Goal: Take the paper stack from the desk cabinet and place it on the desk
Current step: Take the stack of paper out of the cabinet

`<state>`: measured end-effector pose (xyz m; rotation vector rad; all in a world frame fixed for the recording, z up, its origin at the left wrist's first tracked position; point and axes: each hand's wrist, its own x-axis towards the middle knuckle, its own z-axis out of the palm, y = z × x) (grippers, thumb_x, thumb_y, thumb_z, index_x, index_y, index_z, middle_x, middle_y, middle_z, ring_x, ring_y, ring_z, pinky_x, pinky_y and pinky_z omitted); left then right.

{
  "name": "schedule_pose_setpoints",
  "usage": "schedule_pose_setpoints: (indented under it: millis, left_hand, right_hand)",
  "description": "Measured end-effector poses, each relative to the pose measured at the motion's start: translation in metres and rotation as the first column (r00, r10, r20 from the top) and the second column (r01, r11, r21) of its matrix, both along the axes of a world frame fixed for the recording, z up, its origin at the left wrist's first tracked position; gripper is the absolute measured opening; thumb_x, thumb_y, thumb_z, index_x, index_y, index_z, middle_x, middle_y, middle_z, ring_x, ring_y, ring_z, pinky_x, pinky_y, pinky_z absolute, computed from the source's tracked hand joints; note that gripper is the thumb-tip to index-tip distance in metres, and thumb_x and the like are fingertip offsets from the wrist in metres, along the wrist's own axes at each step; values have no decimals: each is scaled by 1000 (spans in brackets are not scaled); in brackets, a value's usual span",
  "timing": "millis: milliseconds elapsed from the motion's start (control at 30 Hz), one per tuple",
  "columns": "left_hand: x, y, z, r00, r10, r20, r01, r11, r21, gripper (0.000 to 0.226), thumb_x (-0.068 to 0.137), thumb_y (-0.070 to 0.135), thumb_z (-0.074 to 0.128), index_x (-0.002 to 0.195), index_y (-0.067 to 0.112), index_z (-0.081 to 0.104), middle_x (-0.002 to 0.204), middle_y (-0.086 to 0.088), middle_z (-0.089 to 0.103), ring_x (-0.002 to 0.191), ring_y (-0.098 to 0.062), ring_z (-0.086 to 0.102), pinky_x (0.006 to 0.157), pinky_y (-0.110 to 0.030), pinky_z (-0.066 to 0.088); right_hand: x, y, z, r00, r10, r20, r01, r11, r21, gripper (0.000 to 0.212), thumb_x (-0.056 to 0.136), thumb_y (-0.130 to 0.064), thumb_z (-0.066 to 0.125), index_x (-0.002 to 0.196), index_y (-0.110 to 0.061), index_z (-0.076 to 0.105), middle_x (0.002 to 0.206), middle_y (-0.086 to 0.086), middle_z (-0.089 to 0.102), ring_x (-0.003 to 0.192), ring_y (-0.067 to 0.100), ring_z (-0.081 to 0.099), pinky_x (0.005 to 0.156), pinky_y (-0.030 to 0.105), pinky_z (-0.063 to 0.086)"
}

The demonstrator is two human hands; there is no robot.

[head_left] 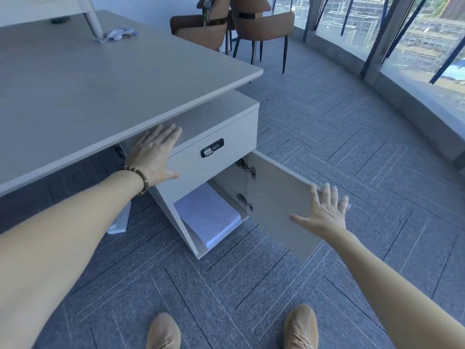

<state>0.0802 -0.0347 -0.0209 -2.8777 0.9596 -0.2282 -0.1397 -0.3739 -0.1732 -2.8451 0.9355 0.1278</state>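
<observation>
Grip: my left hand [153, 152] flat on cabinet [214, 127], right hand [324, 210] splayed against door [276, 195]; nothing grasped.
Paper stack [210, 214]: white, plain, lying flat inside; no writing legible.

Your paper stack [208, 217] is white with a faint bluish cast, lying in a pale grey-white cabinet [221, 127]. The surface [100, 84] above is the same light grey. The lock [212, 148] is black with a silver latch. Your carpet [314, 127] is blue-grey, laid in a herringbone pattern with thin pale stripes. You wear a brown beaded bracelet [141, 178] and tan shoes [300, 326]; the chairs [261, 23] are brown.
</observation>
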Motion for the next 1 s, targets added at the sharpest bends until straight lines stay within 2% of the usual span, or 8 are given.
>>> schedule_pose_setpoints:
  millis: [233, 467, 600, 733, 800, 867, 933, 1000]
  left_hand:
    - [4, 0, -3, 1000, -5, 7, 5, 1000, 5, 115, 72, 48, 79, 157, 22, 7, 167, 1, 10, 153, -25, 10, 123, -39, 10]
    - [1, -1, 0, 999, 31, -39, -31, 1000, 1, 114, 72, 44, 81, 156, 19, 10, 167, 1, 11, 153, -23, 10, 124, -40, 10]
    - [-26, -20, 5, 990, 138, -28, -135, 987, 83, 104, 81, 29, 74, 155, 8, 4, 165, -18, 7, 152, -36, 7, 124, -48, 11]
    - [-96, -49, -48, 999, -31, 12, 33, 986, -161, 78, 89, 30, 59, 153, 6, 22, 161, -27, 14, 151, -39, 11, 122, -49, 19]
    - [-114, -56, -98, 991, -91, -96, 55, 943, -328, 58, 92, 24, 56, 145, 9, 40, 157, -18, 31, 147, -32, 29, 115, -40, 36]
    - [-109, -60, -155, 916, 28, -401, -173, 928, -330, 45, 94, 25, 53, 136, 12, 47, 148, -11, 45, 134, -27, 46, 101, -38, 47]
    - [-92, -62, -210, 725, 171, -667, -432, 867, -248, 35, 95, 27, 53, 126, 11, 52, 134, -11, 56, 119, -30, 57, 88, -37, 50]
    - [-74, -63, -261, 562, 228, -795, -615, 758, -218, 28, 95, 26, 54, 117, 9, 54, 129, -16, 61, 114, -33, 60, 86, -37, 51]
  right_hand:
    - [5, -5, 5, 999, -14, -39, 16, 999, 43, 117, 73, -73, 57, 161, -23, -3, 167, 21, -11, 153, 38, -17, 122, 59, -9]
    - [5, 12, 12, 995, 94, 37, -97, 992, 82, 95, 85, -59, 57, 159, -16, 17, 169, 14, 5, 156, 33, -3, 123, 58, 0]
    - [13, 41, 15, 987, 154, 37, -158, 975, 154, 88, 89, -52, 59, 159, -17, 20, 168, 14, 12, 156, 31, 5, 125, 53, 7]
    - [36, 69, 0, 991, 134, 9, -128, 927, 353, 82, 90, -48, 59, 158, -18, 23, 162, 13, 31, 149, 29, 31, 120, 44, 28]
    - [54, 76, -19, 991, 134, -6, -119, 902, 415, 76, 92, -44, 59, 156, -19, 26, 156, 13, 38, 142, 30, 40, 113, 42, 36]
    - [72, 78, -47, 992, 128, -16, -107, 884, 456, 71, 94, -40, 57, 155, -18, 30, 154, 14, 41, 137, 31, 45, 106, 42, 42]
    - [92, 79, -83, 992, 125, -32, -94, 872, 480, 65, 94, -36, 57, 152, -17, 35, 147, 15, 46, 125, 34, 55, 96, 41, 50]
    - [115, 78, -123, 989, 142, -49, -98, 857, 507, 61, 95, -34, 57, 150, -16, 38, 138, 15, 51, 111, 34, 62, 85, 38, 53]
